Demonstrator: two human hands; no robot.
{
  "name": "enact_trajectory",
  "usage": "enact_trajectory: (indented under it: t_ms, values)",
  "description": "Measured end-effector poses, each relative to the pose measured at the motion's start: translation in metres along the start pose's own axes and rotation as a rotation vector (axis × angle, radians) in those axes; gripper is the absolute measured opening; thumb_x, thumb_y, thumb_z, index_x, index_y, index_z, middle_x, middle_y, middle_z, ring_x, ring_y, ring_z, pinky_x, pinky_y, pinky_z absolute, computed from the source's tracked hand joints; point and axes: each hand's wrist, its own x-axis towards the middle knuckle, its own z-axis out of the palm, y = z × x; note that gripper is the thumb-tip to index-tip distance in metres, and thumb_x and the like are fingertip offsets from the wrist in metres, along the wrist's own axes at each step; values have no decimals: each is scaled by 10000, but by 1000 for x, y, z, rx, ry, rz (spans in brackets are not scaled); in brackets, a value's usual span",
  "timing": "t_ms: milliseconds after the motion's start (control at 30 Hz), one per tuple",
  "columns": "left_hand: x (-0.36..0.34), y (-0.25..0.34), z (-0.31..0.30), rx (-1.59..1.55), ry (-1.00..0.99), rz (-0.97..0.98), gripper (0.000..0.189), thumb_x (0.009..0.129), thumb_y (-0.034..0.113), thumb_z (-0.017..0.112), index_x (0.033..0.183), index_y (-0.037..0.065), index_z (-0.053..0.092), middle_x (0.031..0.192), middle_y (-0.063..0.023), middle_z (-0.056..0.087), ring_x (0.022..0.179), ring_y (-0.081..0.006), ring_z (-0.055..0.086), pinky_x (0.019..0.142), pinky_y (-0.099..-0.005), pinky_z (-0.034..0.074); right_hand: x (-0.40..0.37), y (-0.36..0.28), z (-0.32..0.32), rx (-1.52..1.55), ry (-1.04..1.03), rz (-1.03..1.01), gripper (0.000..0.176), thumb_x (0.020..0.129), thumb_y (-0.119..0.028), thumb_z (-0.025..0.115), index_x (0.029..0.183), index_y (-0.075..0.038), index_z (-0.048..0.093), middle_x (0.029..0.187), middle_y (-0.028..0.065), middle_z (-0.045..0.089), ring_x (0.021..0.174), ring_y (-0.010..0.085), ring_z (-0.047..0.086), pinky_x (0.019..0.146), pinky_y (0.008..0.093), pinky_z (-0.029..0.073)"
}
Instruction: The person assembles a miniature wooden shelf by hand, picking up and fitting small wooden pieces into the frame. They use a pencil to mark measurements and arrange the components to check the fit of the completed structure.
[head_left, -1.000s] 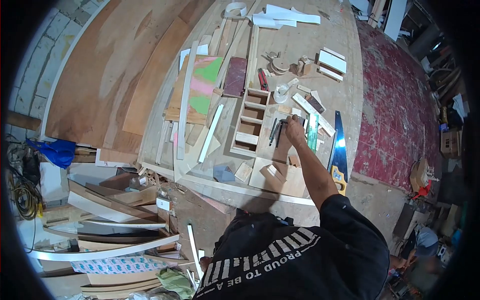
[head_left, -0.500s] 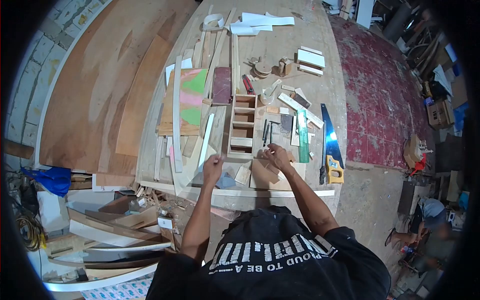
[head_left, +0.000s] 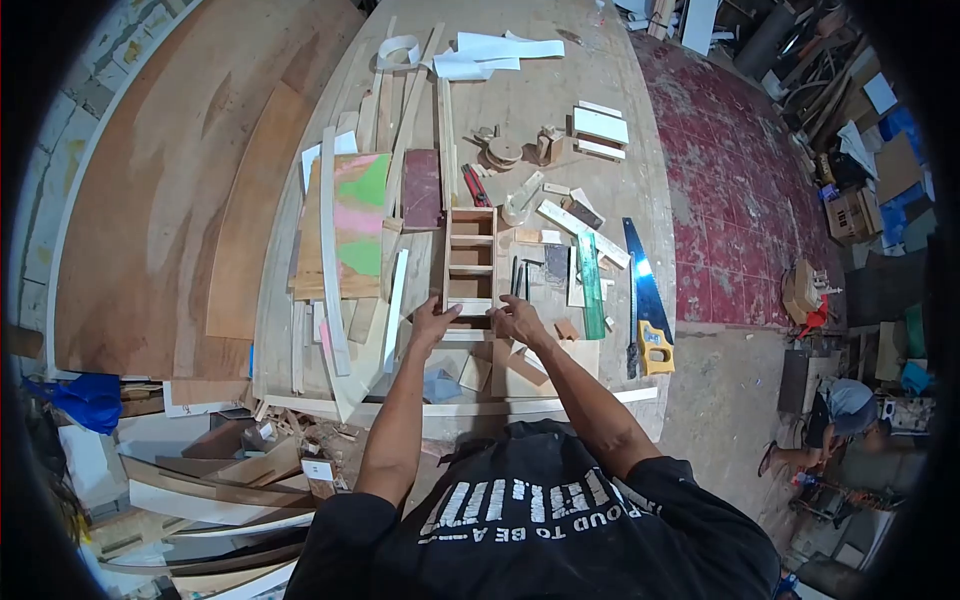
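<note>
Both hands meet at the near end of the wooden frame [head_left: 469, 255], a narrow ladder-like box with cross pieces that lies flat in the middle of the bench [head_left: 560, 80]. The left hand [head_left: 432, 325] curls around the frame's near left corner, thumb on the end piece. The right hand [head_left: 518, 320] has its fingers bunched against the near right corner. Whether it clasps the rail or only presses on it, I cannot tell.

To handle the frame well, the grip should probably be even on both side rails, so that the box stays square and does not rack. It should also stay flat on the bench. The small offcuts [head_left: 476, 372] just near the hands could catch under the frame's near end, so they are best kept out from under it. The dark pencils [head_left: 520, 275] lie just right of the frame, with the green ruler [head_left: 591, 285] beyond them. The saw [head_left: 642, 305] lies farther right, well apart from the hands (its teeth are still worth minding).

The only writing is white print on the person's black shirt [head_left: 640, 540], seen upside down. The small line seems to read "TO BE A"; the larger letters are too distorted to read.
</note>
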Motion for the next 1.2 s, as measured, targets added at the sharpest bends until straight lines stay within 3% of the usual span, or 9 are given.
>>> enact_trajectory:
  t_ms: [133, 167, 400, 600, 767, 867, 1033, 1133, 1200]
  values:
    - [-3, -1, 0, -24, 3, -17, 629, 835, 327, 775, 1276, -65, 556, 1045, -113, 688, 901, -160, 621, 781, -290, 492, -9, -12, 8, 137, -32, 117, 565, 895, -273, 643, 1302, 96, 511, 893, 243, 700, 808, 302, 711, 719, 363, 559]
    - [-4, 0, 1, -2, 4, -5, 505, 832, 329, 767, 1186, -11, 648, 1044, -143, 705, 939, -217, 650, 832, -326, 505, -11, -15, 9, 141, -16, 98, 566, 900, -268, 637, 1313, 96, 503, 891, 241, 699, 805, 294, 711, 708, 358, 557]
    - [-12, 7, -3, 112, 39, 55, 466, 852, 298, 747, 1183, -15, 648, 1064, -160, 700, 969, -216, 645, 857, -330, 502, -5, 12, 20, 143, 29, -58, 586, 902, -252, 637, 1325, 125, 487, 909, 265, 693, 855, 310, 705, 755, 355, 550]
    - [-14, -10, 5, -145, -19, 146, 422, 871, 190, 726, 1223, -21, 629, 1096, -146, 695, 982, -189, 633, 883, -321, 491, -27, -1, 10, 185, -16, -36, 584, 889, -254, 654, 1302, 132, 510, 1059, 304, 665, 942, 342, 692, 802, 376, 547]
    - [-10, -26, 1, -248, -35, 135, 667, 846, 170, 764, 1402, -14, 446, 1235, -141, 625, 1089, -203, 600, 935, -323, 479, -32, -8, 13, 141, 46, -125, 589, 887, -262, 656, 1308, 124, 510, 1115, 318, 647, 934, 337, 696, 799, 381, 549]
    - [-29, -17, 0, -366, -42, 157, 627, 865, 112, 736, 1395, 7, 418, 1282, -105, 582, 1159, -189, 563, 978, -321, 462, -35, -22, 2, 78, 48, -171, 584, 890, -270, 655, 1318, 100, 513, 1149, 320, 633, 938, 339, 697, 806, 378, 549]
    - [-40, -15, -3, -462, -10, 136, 799, 785, 176, 819, 1414, -35, 374, 1322, -174, 549, 1194, -253, 551, 1031, -359, 438, -35, -38, -4, 30, 24, -262, 525, 907, -224, 636, 1346, 39, 520, 1190, 286, 633, 947, 326, 699, 804, 376, 558]
    - [-33, -25, -1, -289, 127, 213, 813, 743, 201, 848, 1395, -12, 411, 1302, -169, 549, 1250, -277, 497, 1071, -383, 391, -32, -47, -8, 112, 12, -249, 520, 897, -181, 648, 1349, 39, 516, 1205, 264, 636, 961, 302, 697, 810, 365, 565]
    - [-48, 1, -5, -60, 205, 271, 685, 731, 201, 862, 1284, 19, 499, 1206, -130, 591, 1142, -219, 559, 978, -343, 455, -27, -51, -10, 139, 17, -257, 512, 886, -126, 648, 1357, 22, 516, 1208, 250, 639, 984, 291, 690, 813, 354, 570]
